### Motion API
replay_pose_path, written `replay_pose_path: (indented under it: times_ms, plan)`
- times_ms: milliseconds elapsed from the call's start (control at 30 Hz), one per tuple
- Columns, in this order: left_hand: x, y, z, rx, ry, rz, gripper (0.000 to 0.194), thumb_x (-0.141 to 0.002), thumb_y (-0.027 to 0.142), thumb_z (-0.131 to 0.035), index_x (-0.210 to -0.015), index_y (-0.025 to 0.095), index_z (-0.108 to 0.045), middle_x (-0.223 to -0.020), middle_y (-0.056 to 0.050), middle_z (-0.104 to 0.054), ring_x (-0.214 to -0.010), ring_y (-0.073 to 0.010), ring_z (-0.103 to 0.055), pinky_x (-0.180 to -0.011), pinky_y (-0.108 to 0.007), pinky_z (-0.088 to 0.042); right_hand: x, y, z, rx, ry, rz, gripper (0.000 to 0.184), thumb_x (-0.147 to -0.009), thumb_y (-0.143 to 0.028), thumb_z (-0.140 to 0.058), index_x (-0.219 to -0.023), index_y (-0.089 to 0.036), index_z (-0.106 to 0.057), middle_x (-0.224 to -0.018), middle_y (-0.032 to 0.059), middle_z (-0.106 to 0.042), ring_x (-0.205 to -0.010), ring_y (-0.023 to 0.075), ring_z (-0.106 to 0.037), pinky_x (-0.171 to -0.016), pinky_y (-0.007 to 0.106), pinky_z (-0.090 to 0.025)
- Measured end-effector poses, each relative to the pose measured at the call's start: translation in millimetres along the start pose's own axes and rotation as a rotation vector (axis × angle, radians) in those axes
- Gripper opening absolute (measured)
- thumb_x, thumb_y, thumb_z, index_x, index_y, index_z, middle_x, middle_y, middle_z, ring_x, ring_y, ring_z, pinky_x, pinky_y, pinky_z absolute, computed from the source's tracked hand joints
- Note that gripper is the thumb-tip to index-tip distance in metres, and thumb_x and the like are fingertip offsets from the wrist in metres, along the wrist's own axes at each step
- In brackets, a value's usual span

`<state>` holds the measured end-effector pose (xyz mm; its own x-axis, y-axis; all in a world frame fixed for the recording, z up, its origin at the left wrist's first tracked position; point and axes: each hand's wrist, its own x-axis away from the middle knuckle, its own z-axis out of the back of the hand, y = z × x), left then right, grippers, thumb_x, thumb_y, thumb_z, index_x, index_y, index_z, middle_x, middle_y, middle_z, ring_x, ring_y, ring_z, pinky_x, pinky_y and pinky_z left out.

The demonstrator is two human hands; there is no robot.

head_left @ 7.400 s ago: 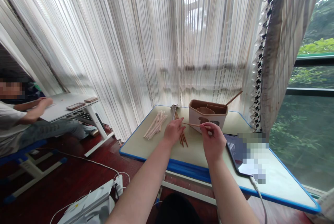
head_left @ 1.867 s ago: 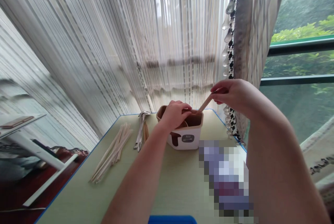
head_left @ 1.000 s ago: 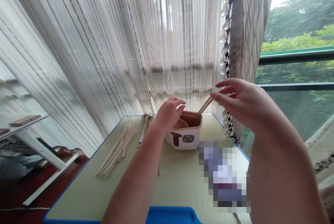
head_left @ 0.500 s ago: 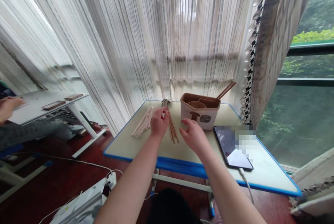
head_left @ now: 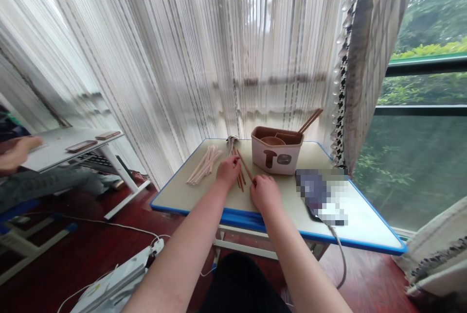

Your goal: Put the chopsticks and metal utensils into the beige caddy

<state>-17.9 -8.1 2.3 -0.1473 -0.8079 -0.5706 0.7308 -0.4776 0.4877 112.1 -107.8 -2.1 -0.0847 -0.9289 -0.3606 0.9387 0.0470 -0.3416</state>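
My left hand (head_left: 227,171) rests with curled fingers on a small group of brown chopsticks (head_left: 239,178) lying on the blue-edged table (head_left: 189,199). My right hand (head_left: 265,193) pinches the near end of one brown chopstick (head_left: 245,167), which slants away across the group. Behind them stands a cream utensil holder (head_left: 276,155) with brown chopsticks (head_left: 310,121) sticking out at its far right. A bundle of pale wooden chopsticks (head_left: 203,165) lies to the left, and metal spoons (head_left: 231,142) lie at the far edge.
A phone (head_left: 321,195) with a cable lies on the table's right part. Sheer curtains hang behind, a window with greenery at the right. Another person sits at a white desk (head_left: 65,145) at the far left. A power strip and cables lie on the dark floor.
Both hands came away from the holder, where two brown chopsticks now stand, and dropped to the brown chopsticks on the table. My right hand has closed on one.
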Motion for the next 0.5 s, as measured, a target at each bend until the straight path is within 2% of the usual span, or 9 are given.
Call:
replay_pose_path:
  times_ms: [100,200,367,500]
  plan:
    - [-0.3,-1.2,-1.3,0.0,-0.025,0.039,0.026,-0.082,0.023,-0.049,-0.102,0.019,-0.065,-0.093,-0.006,-0.069,-0.082,-0.017,-0.061,-0.078,-0.028,-0.047,-0.9,0.2,-2.6,0.042,0.039,-0.085,0.021,-0.08,-0.023,-0.048,-0.088,-0.014,-0.066,-0.095,0.0125,-0.061,-0.092,0.0247,-0.051,-0.076,0.031,-0.036]
    - [-1.1,-2.0,-2.6,-0.013,-0.046,0.04,0.028,-0.082,0.025,-0.048,-0.103,0.019,-0.065,-0.093,-0.006,-0.069,-0.082,-0.0176,-0.062,-0.078,-0.028,-0.046,-1.7,0.2,-3.2,0.056,0.02,-0.128,0.023,-0.083,-0.021,-0.046,-0.085,-0.013,-0.067,-0.096,0.0134,-0.061,-0.093,0.0247,-0.051,-0.076,0.031,-0.036]
    - [-1.2,-3.2,-4.8,-0.087,-0.198,0.012,0.028,-0.084,0.033,-0.046,-0.088,0.019,-0.07,-0.082,-0.007,-0.07,-0.078,-0.0201,-0.063,-0.071,-0.029,-0.044,-3.0,-0.3,-3.3,0.046,0.004,-0.186,0.024,-0.083,-0.013,-0.043,-0.086,-0.01,-0.066,-0.094,0.0157,-0.063,-0.092,0.0254,-0.053,-0.072,0.032,-0.037]
    - [0.0,-2.5,-5.1,-0.073,-0.238,-0.024,0.029,-0.082,0.039,-0.048,-0.086,0.02,-0.07,-0.08,-0.006,-0.07,-0.075,-0.0188,-0.062,-0.067,-0.028,-0.043,-3.8,1.9,-3.8,0.014,0.014,-0.224,0.024,-0.084,-0.017,-0.043,-0.085,-0.01,-0.066,-0.092,0.0153,-0.064,-0.09,0.0251,-0.056,-0.07,0.031,-0.037]
